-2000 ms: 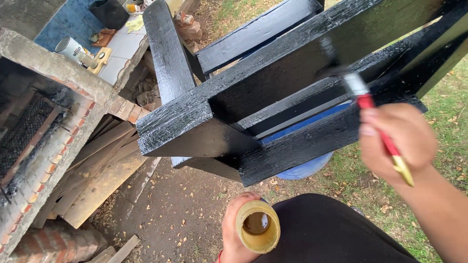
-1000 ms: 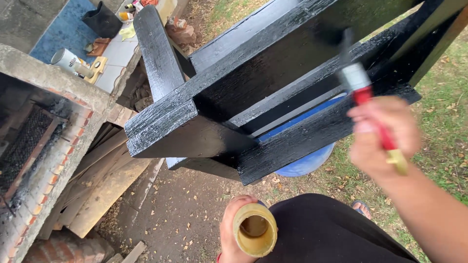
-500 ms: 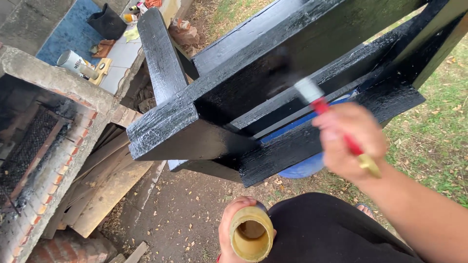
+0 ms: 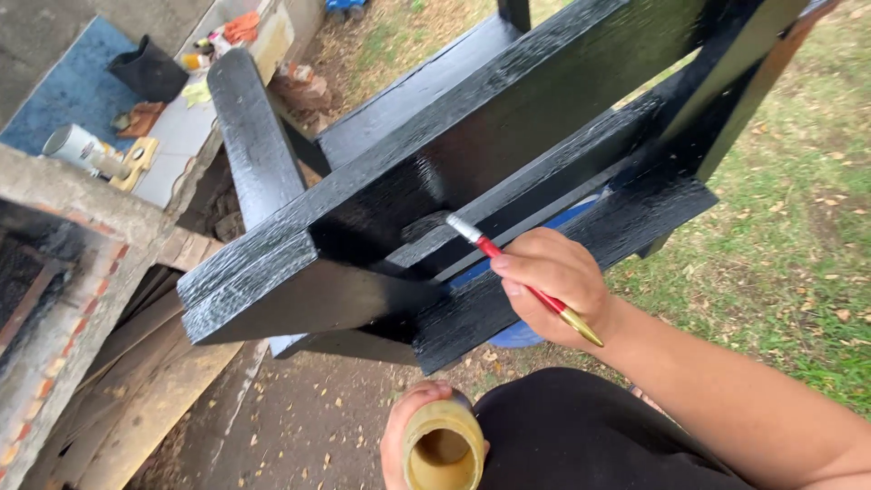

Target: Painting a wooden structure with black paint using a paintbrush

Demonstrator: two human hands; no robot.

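Observation:
My right hand [image 4: 555,283] grips a red-handled paintbrush [image 4: 524,279] with a gold end; its bristle tip rests against a lower rail of a black-painted wooden frame [image 4: 472,145]. The frame is made of thick planks with wet-looking black paint and fills the middle of the view. My left hand [image 4: 410,436] holds a yellowish open jar [image 4: 443,450] at the bottom of the view, below the frame. Dark cloth on my lap [image 4: 581,436] lies beside the jar.
A brick structure [image 4: 54,308] stands at the left with pale wooden boards [image 4: 136,399] leaning beneath it. A white can [image 4: 77,147] and small items sit on a ledge at upper left. Something blue [image 4: 517,334] shows under the frame. Grass [image 4: 798,227] spreads to the right.
My right hand has brought the brush from the frame's upper right down and leftward to the lower rail. The view shifted slightly; the jar stays in my left hand.

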